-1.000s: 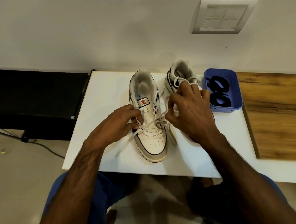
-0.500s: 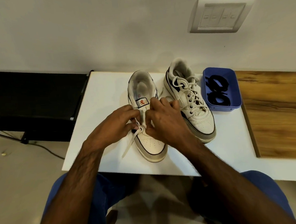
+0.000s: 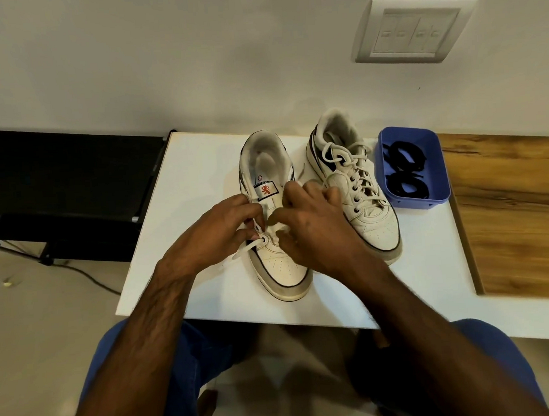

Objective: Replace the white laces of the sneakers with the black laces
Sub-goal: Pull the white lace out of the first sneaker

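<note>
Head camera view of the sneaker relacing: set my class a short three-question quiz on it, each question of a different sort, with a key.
1. True or false: the right sneaker has already lost its white lace.
2. Where do the black laces lie? A) in the blue tray B) on the wooden board C) in the left sneaker
3. Fill in: both the left hand and the right hand work at the ______ sneaker.

Key: 1 false, it is fully laced; 2 A; 3 left.
</note>
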`<move>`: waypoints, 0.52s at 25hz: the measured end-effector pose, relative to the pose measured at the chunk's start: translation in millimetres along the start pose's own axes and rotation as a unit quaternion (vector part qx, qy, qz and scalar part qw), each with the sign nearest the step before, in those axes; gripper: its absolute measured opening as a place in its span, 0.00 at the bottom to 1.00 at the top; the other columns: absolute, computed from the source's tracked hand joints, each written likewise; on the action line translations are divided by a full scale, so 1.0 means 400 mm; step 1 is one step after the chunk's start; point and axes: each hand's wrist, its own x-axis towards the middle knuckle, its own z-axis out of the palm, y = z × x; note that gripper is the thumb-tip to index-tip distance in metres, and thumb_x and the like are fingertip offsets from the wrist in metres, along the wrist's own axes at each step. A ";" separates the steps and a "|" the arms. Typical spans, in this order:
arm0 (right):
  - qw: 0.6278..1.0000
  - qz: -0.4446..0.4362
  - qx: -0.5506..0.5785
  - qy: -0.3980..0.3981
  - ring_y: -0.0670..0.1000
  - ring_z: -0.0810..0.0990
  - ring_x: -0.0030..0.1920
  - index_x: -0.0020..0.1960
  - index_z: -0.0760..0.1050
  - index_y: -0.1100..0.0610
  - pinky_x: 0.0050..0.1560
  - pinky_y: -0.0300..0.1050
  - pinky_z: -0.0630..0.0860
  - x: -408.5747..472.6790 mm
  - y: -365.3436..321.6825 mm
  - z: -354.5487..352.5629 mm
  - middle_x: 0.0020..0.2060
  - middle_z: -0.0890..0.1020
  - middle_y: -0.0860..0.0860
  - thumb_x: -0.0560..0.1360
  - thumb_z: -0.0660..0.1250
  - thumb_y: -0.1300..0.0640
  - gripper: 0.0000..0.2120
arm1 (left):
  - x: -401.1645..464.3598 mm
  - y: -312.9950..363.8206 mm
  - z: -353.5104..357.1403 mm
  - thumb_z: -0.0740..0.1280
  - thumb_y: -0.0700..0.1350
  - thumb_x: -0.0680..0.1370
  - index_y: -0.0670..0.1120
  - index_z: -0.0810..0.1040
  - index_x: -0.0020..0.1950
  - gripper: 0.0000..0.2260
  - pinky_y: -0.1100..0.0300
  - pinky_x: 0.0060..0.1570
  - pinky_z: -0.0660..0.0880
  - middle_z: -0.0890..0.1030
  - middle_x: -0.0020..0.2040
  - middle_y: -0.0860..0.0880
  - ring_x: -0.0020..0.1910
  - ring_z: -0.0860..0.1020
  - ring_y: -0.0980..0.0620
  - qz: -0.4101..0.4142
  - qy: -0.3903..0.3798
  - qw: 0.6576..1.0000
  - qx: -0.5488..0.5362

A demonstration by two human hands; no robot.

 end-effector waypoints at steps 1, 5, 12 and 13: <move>1.000 -0.003 -0.005 -0.012 0.56 0.73 0.49 0.50 0.83 0.50 0.48 0.52 0.63 -0.001 -0.014 0.014 0.47 0.73 0.52 0.68 0.76 0.55 0.11 | 0.000 0.001 0.001 0.75 0.39 0.75 0.46 0.80 0.53 0.08 0.55 0.47 0.75 0.76 0.48 0.50 0.47 0.75 0.51 -0.001 0.002 1.000 0.003; 0.999 0.018 0.008 -0.028 0.56 0.73 0.49 0.46 0.82 0.50 0.48 0.50 0.58 0.009 -0.019 0.029 0.45 0.71 0.49 0.70 0.75 0.54 0.06 | 0.001 0.002 0.000 0.74 0.39 0.76 0.45 0.80 0.53 0.08 0.54 0.48 0.76 0.75 0.48 0.51 0.47 0.74 0.52 -0.003 0.001 1.000 0.009; 0.998 0.054 -0.023 -0.017 0.55 0.74 0.49 0.43 0.81 0.53 0.49 0.52 0.62 0.012 -0.040 0.038 0.46 0.74 0.50 0.69 0.73 0.52 0.05 | 0.000 0.001 0.002 0.75 0.38 0.75 0.44 0.80 0.52 0.08 0.47 0.48 0.77 0.76 0.48 0.49 0.47 0.75 0.49 0.003 0.003 1.000 0.005; 0.998 0.051 -0.035 0.000 0.55 0.74 0.48 0.42 0.80 0.54 0.48 0.52 0.63 0.016 -0.039 0.036 0.45 0.74 0.51 0.69 0.73 0.51 0.06 | 0.000 0.000 0.001 0.75 0.38 0.75 0.44 0.80 0.52 0.08 0.47 0.48 0.77 0.76 0.48 0.49 0.47 0.75 0.49 0.005 0.003 1.000 0.002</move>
